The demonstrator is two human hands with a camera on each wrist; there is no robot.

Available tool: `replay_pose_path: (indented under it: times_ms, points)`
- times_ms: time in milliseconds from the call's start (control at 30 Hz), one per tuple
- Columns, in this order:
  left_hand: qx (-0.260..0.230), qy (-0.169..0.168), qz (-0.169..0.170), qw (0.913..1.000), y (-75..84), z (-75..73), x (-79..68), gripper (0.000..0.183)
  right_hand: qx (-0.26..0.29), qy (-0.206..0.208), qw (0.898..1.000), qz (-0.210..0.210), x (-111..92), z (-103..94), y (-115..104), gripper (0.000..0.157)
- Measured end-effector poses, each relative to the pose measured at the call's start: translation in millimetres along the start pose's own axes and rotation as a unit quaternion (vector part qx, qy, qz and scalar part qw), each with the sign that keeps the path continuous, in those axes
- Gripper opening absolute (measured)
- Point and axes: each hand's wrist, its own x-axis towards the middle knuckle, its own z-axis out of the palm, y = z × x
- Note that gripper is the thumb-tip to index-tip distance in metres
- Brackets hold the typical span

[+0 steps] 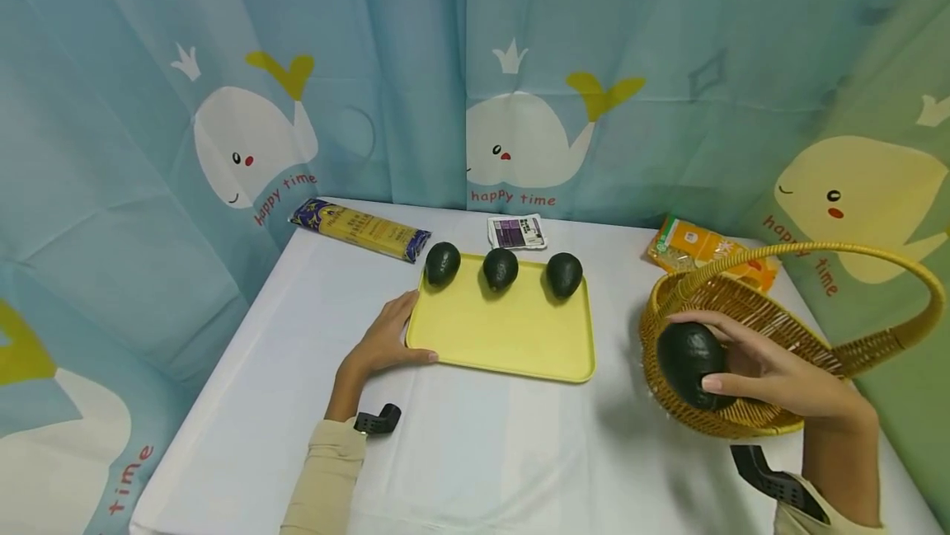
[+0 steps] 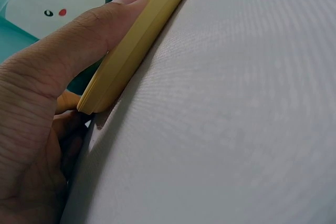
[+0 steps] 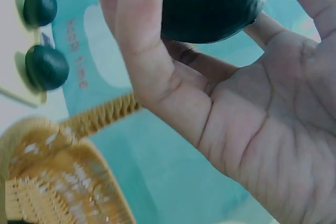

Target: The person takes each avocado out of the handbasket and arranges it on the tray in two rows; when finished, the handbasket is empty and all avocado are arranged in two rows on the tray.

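My right hand (image 1: 779,374) grips a dark green avocado (image 1: 692,365) above the near left part of a wicker basket (image 1: 757,428). The same avocado (image 3: 210,6) fills the top of the right wrist view, fingers and thumb around it. At the near left corner of a yellow tray (image 1: 505,333), my left hand (image 1: 386,339) holds the rim, thumb along the front edge and fingers by the left side. Three more avocados stand in a row along the tray's far side: left (image 1: 443,264), middle (image 1: 500,269) and right (image 1: 564,275).
Behind the tray lie a long yellow and blue packet (image 1: 359,228) and a small white and purple packet (image 1: 517,232). An orange bag (image 1: 712,251) rests behind the basket, whose tall handle (image 1: 839,248) arches up on the right. A whale-print curtain (image 1: 416,65) borders the white table.
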Motion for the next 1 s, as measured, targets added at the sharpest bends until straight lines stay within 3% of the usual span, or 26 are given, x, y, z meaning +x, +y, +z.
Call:
replay_pose_path:
  times_ms: [233,500,800,1000]
  points:
    - [0.006,-0.003,-0.002,1.0000,0.8,-0.5,0.2,0.124,-0.042,0.012,0.999,-0.004,17.3,10.1,-9.3,0.068]
    - [0.009,-0.004,0.001,0.9999,-2.2,0.8,1.5,0.124,0.008,-0.014,0.999,-0.044,40.6,15.4,-1.4,0.072]
    - [0.014,0.000,0.004,0.9999,-2.6,1.4,3.5,0.123,-0.025,0.000,0.999,-0.030,68.2,25.6,9.5,0.073]
    - [0.012,0.002,0.002,0.9999,-4.1,2.6,3.2,0.123,-0.053,0.028,0.998,0.037,89.1,36.1,19.1,0.073]
